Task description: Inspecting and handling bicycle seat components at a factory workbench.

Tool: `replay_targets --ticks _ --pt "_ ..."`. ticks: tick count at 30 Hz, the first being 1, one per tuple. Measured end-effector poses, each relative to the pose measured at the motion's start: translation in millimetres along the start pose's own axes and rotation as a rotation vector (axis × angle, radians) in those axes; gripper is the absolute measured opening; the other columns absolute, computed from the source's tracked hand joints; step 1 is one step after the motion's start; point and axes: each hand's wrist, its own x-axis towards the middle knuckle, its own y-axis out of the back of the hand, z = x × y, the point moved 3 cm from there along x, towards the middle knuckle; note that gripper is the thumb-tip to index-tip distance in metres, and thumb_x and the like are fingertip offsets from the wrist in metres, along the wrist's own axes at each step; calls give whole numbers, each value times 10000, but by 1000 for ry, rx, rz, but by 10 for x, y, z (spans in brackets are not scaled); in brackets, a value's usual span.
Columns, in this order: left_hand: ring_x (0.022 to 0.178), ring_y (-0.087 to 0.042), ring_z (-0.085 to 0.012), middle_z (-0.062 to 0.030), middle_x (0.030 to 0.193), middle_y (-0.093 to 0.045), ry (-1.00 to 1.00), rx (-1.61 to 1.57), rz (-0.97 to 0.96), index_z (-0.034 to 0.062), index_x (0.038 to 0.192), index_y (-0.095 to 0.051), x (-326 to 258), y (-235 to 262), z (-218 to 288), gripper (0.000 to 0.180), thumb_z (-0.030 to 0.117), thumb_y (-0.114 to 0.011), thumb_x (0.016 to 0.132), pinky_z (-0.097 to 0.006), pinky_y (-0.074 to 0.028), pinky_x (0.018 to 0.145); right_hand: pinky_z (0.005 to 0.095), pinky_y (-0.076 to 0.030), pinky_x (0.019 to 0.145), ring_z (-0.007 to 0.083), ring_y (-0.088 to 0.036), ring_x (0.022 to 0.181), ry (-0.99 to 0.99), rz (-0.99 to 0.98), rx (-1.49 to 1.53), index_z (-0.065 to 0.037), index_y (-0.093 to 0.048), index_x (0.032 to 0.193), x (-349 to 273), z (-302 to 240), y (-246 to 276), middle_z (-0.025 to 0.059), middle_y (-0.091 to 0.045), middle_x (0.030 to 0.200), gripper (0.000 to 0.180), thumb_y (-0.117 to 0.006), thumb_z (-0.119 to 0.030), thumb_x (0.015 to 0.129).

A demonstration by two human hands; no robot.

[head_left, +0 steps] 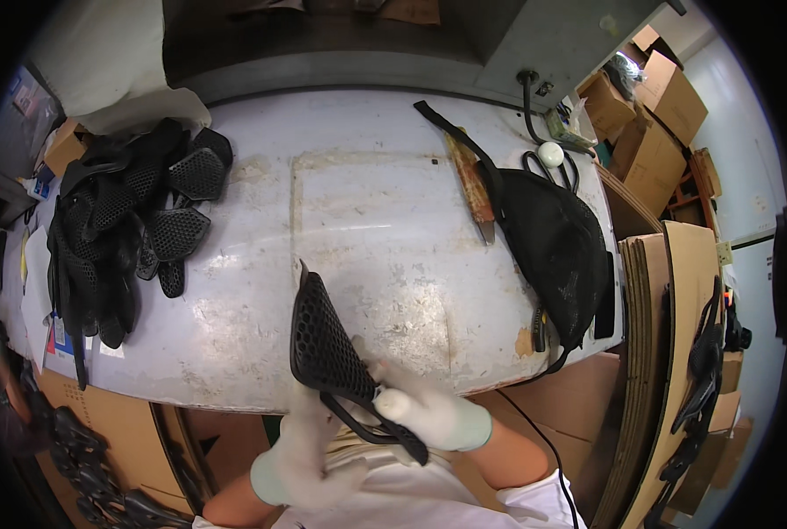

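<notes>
A black, curved honeycomb-mesh piece point(327, 339) with a solid rim and a narrow strap-like lower part is tilted over the table's near edge. My right hand point(429, 410), in a white glove with a pale green cuff, grips its lower part, the thumb pressed on top. Against the underside of the same piece is my left hand point(305, 441), gloved alike. Motion smears its fingers and the piece covers some of them, so its hold cannot be made out.
A heap of similar black mesh pieces point(138, 194) lies on the left of the white table point(367, 212). At right are a black mesh bag point(556, 247), a worn orange-brown tool point(471, 189) and a white ball point(550, 155). Cardboard sheets point(667, 353) stand beside the table.
</notes>
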Motion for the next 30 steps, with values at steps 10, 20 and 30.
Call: replay_targets --ticks 10,20,30 --pt "1580 -240 -375 -207 1717 -99 -217 77 221 171 1677 107 -98 46 -59 1183 177 -722 833 -548 -190 1284 359 -431 1053 209 -552 1254 -23 104 365 65 -390 1522 114 67 -218 153 -610 1296 950 -398 -742 1022" --pt "1617 -108 -353 -210 1735 -33 -130 193 295 145 1660 170 -71 80 6 1252 263 -805 884 -584 -129 1298 248 -356 401 93 -433 377 -192 -67 595 42 -285 1597 81 -115 -318 97 -641 964 994 -700 -564 926" --pt "1616 -133 -371 -253 1730 -97 -54 -194 449 169 1675 137 -94 19 55 1223 224 -792 881 -543 -125 1303 263 -355 386 113 -410 365 -45 -196 961 -65 -219 1651 -63 -85 -425 31 -477 593 835 -638 -391 1007"
